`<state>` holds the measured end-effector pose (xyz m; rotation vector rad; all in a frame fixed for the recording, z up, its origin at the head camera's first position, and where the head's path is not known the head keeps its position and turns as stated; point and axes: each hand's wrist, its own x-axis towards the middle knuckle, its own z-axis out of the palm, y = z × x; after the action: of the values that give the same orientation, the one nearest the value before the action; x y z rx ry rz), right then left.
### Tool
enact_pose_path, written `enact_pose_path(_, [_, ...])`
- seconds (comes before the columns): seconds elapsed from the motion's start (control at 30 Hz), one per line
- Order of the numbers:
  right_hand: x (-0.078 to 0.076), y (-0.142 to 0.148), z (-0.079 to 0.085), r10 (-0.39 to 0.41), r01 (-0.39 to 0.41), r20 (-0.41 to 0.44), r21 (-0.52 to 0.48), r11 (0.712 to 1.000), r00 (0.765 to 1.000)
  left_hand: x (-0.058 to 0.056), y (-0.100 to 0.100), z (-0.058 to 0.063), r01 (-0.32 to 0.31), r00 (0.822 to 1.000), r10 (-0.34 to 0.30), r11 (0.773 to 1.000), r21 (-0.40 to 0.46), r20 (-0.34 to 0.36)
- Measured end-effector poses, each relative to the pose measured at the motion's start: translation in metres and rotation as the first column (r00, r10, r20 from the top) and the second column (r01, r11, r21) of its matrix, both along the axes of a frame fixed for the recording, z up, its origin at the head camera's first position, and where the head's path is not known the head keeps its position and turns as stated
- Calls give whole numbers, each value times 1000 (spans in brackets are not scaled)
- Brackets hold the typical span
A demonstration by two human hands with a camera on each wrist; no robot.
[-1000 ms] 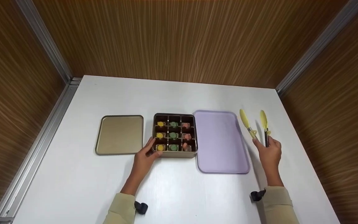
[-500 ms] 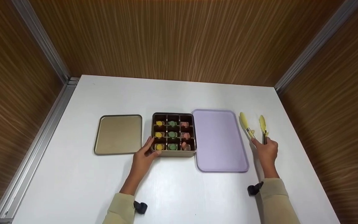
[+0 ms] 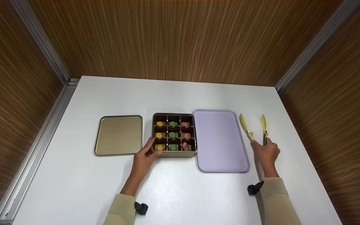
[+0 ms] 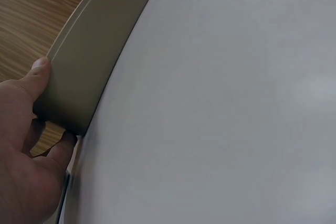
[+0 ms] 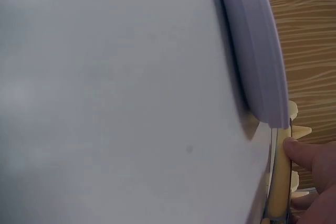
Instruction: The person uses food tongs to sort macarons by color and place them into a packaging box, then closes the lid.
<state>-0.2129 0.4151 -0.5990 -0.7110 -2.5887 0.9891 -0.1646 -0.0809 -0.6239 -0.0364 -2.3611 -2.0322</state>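
Observation:
A square gold tin box (image 3: pixel 178 154) with a dark divider stands near the table's middle. Its compartments hold small yellow (image 3: pixel 159 147), green (image 3: pixel 173 135) and pink pieces (image 3: pixel 186 136); I cannot tell what they are. My left hand (image 3: pixel 142 162) grips the box's near left corner, thumb on the front wall, fingers along the left side. At the right, my right hand (image 3: pixel 267 153) holds yellow-tipped tongs (image 3: pixel 245 127) by the handle end, low over the table. The tongs' arms are spread apart, with nothing between the tips. In the right wrist view, the thumb lies against one tong arm (image 5: pixel 280 174).
A flat lilac tray (image 3: pixel 222 140) lies just right of the box, close against it. Left of the box is a gold square lid (image 3: pixel 119 136). Wood-grain panels (image 3: pixel 173 40) enclose the back and sides of the white table (image 3: pixel 180 193).
My right hand has shifted slightly left and toward the far side, lowering the tongs toward the table. The left hand and the box look unmoved; the head view has shifted slightly.

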Motion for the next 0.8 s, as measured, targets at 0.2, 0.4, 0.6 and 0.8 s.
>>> enact_pose_path(0.2, [-2,-1,-2,8,-9,-43,-37,999,999,1,-1,1,-7,1000,7,1000,-5,-1])
enact_pose_path(0.4, [-2,-1,0,-2,-4,-67,-93,996,998,1,0,-1,-13,1000,13,1000,-9,4])
enact_pose_path(0.6, [1,-5,9,-43,39,-80,-55,998,996,1,-1,4,13,999,-11,999,-47,44])
enact_pose_path(0.8, [-1,-27,21,-30,29,-208,-8,1000,978,2,-8,11,-4,997,7,999,-34,78])
